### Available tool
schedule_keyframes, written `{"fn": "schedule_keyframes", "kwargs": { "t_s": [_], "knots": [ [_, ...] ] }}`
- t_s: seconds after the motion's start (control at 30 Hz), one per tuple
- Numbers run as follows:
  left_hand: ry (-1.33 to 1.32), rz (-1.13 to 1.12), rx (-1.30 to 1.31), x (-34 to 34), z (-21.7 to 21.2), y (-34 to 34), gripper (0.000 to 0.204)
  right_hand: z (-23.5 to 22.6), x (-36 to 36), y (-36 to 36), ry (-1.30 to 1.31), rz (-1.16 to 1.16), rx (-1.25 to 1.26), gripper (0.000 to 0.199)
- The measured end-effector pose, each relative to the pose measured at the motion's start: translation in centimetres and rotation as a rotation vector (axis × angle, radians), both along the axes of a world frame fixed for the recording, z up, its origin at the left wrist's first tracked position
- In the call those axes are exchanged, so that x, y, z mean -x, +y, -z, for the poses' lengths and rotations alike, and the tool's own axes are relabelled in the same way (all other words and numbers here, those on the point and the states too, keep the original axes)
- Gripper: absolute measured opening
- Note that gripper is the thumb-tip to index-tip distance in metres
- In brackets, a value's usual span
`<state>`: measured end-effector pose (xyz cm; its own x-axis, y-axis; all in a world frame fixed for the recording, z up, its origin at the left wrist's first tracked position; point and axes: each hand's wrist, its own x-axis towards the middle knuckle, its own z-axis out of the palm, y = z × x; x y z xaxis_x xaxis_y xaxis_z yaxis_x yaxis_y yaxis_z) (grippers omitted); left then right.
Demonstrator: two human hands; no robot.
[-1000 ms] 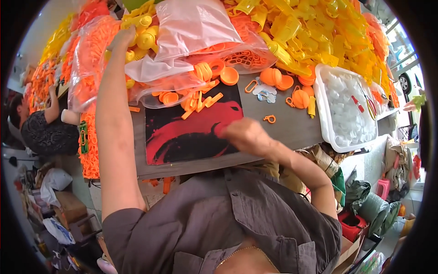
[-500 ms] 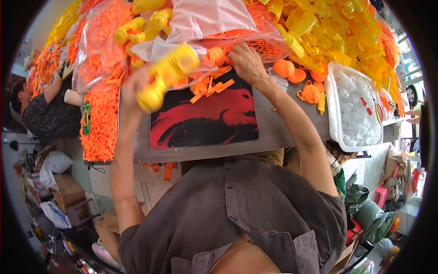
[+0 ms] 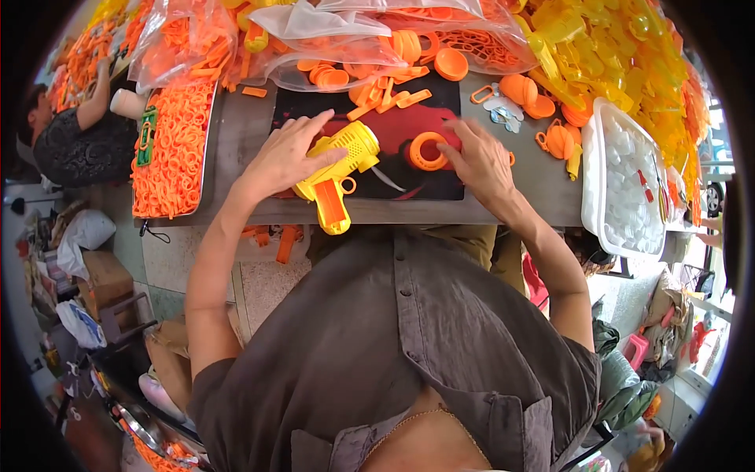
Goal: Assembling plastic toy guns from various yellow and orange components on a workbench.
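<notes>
My left hand (image 3: 285,160) is on the rear end of a yellow toy gun (image 3: 354,147), thumb across its near side and the other fingers stretched along the far side. The gun's handle, orange inside, points toward me past the mat's near edge. Its perforated barrel faces right. My right hand (image 3: 486,165) has its thumb and fingertips at the right rim of a round orange ring-shaped part (image 3: 429,151), its hole facing up. A black-and-red mat (image 3: 393,185) lies beneath both parts.
Orange strips (image 3: 385,96) and round orange caps (image 3: 451,64) lie beyond the mat. At left is a tray of small orange pieces (image 3: 169,157); at right, a white bin (image 3: 591,189) of clear parts. Yellow parts (image 3: 598,55) are heaped far right. A co-worker (image 3: 71,145) sits at far left.
My left hand has brought the yellow gun down onto the mat. My right hand has come back from the orange pile toward me, with the orange ring now at its fingertips.
</notes>
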<state>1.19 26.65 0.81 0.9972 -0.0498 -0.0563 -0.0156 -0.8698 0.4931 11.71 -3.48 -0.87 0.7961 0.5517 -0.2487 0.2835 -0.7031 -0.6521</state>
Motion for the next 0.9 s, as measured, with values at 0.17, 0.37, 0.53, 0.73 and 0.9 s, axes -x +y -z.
{"fn": "schedule_keyframes", "kwargs": {
  "t_s": [0.17,0.37,0.53,0.73,0.9],
  "knots": [
    [0.267,0.115,0.175,-1.2,2.0,0.6,0.086,0.5,-0.9,-0.3,-0.592,-0.461,-0.089,0.058],
    [0.454,0.045,0.398,-1.7,-0.4,-1.2,0.08,1.6,-1.4,0.5,-0.587,-0.658,0.039,0.064],
    [0.197,-0.031,0.277,-0.7,-5.2,-2.6,0.072,-3.9,-2.8,-0.2,0.474,-0.231,-0.549,0.055],
    [-0.221,0.06,0.333,-2.2,-6.9,-8.1,0.069,-7.7,-2.1,1.1,0.31,-0.209,-0.817,0.055],
    [-0.294,0.07,0.273,-3.3,-3.9,-9.0,0.067,-6.5,-2.8,0.9,0.139,-0.27,-0.614,0.053]
  ]
}}
